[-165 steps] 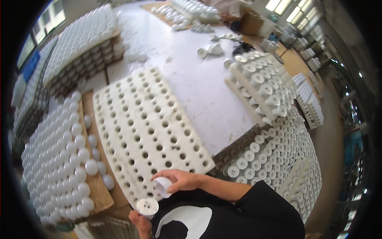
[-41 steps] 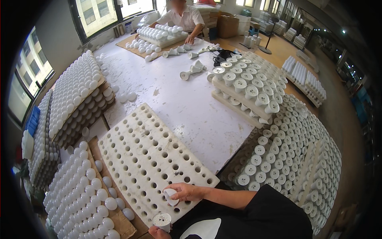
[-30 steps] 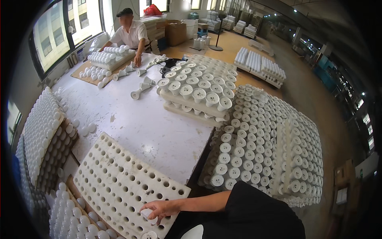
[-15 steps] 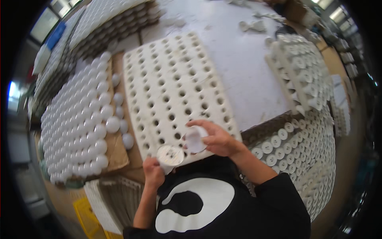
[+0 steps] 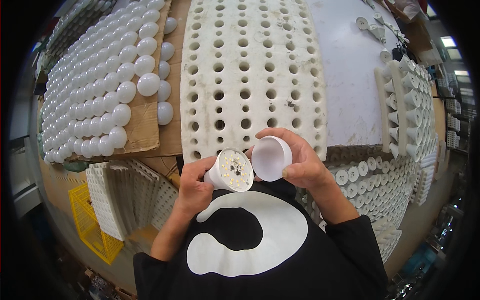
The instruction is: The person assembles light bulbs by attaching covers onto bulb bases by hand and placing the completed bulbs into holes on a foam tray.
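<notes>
My left hand (image 5: 196,187) is closed round the white body of an LED bulb base (image 5: 234,171). Its round board, dotted with small yellow LEDs, faces up and to the right. My right hand (image 5: 303,162) grips a white dome bulb cover (image 5: 272,159) by its rim, thumb in front, with the hollow side showing. Cover and base are side by side, almost edge to edge, not joined. Both are above the near edge of a white foam tray (image 5: 256,75) with rows of round holes.
Rows of white bulb covers (image 5: 100,95) stand on cardboard (image 5: 142,127) at the left. At the right, bulb bases fill a foam rack (image 5: 397,100), with more bases (image 5: 370,185) below. Foam trays (image 5: 105,200) lean by a yellow crate (image 5: 92,225). Loose bases (image 5: 375,32) lie far right.
The view has tilted downward. My hands have brought the bulb base and the cover closer together, and the base's LED board and the cover's hollow now show more clearly.
</notes>
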The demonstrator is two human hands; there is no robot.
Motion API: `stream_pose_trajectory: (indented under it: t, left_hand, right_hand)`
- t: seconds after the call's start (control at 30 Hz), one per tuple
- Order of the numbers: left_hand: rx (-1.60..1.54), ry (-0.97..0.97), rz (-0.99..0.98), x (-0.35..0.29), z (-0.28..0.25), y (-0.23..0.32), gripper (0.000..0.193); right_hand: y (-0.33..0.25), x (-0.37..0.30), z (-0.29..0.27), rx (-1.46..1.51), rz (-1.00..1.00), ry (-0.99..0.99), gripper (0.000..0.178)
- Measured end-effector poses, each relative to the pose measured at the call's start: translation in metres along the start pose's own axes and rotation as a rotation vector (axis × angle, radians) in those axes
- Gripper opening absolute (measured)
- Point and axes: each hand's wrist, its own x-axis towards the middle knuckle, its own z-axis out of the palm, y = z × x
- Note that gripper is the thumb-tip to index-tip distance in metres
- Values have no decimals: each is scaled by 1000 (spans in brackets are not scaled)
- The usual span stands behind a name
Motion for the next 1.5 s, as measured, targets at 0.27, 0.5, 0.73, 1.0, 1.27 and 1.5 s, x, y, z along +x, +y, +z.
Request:
stream_pose_trajectory:
  t: [0.27,0.5,0.73,1.0,1.27,1.5]
  left_hand:
    - [122,89,60,-5,3,-3,26]
    - [191,109,109,-4,6,5,25]
    - [277,100,169,-6,5,5,24]
    - [333,65,198,-7,3,2,24]
    - [448,-28,232,-8,4,-1,23]
    - [532,-56,309,-9,5,-5,23]
  right_hand:
    - [3,-1,0,-85,29,28,78]
    - [2,-2,-1,-204,32,29,79]
    - [2,-3,3,-247,46,51,79]
    - [3,-4,2,-298,44,37,79]
    - [1,-3,15,-602,131,48,77]
    - [-3,0,22,-744,222,36,79]
